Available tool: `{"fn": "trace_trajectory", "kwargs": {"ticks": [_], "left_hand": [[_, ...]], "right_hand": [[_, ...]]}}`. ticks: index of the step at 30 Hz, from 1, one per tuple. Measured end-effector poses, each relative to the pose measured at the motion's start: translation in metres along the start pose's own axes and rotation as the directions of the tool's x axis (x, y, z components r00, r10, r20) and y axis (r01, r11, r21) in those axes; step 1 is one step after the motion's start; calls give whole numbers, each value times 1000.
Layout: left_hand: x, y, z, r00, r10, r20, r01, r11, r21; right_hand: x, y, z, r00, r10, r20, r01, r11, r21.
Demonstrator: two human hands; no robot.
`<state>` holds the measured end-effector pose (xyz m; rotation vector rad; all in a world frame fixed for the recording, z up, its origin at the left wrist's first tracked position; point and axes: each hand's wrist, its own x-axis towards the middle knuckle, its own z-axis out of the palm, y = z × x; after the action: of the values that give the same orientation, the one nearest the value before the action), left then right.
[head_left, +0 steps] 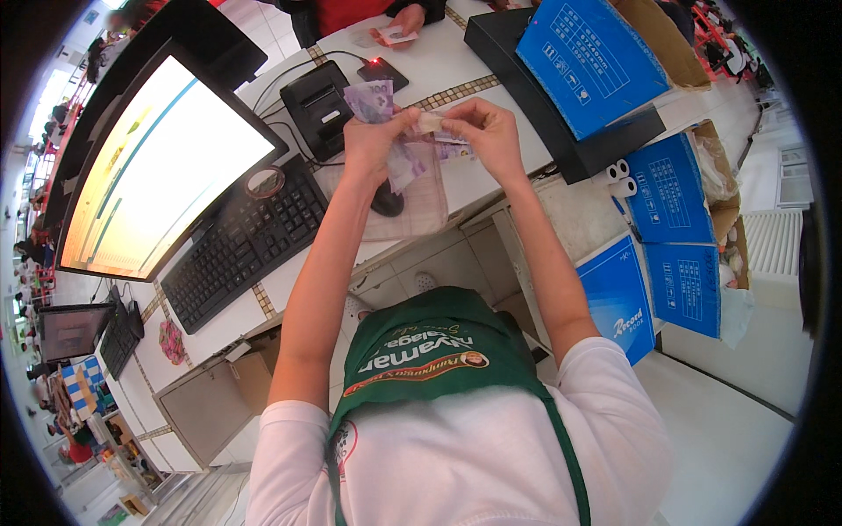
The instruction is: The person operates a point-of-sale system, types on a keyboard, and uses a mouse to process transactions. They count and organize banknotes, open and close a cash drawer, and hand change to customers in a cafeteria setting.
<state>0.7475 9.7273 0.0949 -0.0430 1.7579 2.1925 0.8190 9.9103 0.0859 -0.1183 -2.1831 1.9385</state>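
Note:
Purple banknotes [370, 100] stick out above and below my left hand [375, 142], which is closed around them over the counter. My right hand [493, 138] is beside it, thumb and fingers pinched on a small pale folded paper [430, 122]. That paper spans the gap between both hands; whether it is a banknote I cannot tell. Another purple note [456, 152] shows just below my right fingers. Under my hands lie a light checked cloth or mat [428, 210] and a black computer mouse [387, 200].
A black receipt printer [317, 110] and a small red-lit device [383, 74] stand beyond my left hand. Left are a keyboard [246, 230] and a bright monitor [167, 167]. Blue cartons [592, 66] and paper rolls [624, 187] stand right. Across the counter, another person's hand [406, 21] holds paper.

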Motion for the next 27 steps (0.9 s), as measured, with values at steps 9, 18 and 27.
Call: {"fn": "trace_trajectory", "kwargs": {"ticks": [9,18,27], "left_hand": [[1,1,-20,934,-49,354,5,992,124],[-4,-13,-16,977,7,212,95,881,-464],[-12,-50,-4,983,176,43,-137,876,-463]], "right_hand": [[34,1,-6,976,73,-203,6,933,361],[42,-36,23,953,-134,-272,212,935,283],[21,2,84,920,299,-254,-19,680,733]]}}
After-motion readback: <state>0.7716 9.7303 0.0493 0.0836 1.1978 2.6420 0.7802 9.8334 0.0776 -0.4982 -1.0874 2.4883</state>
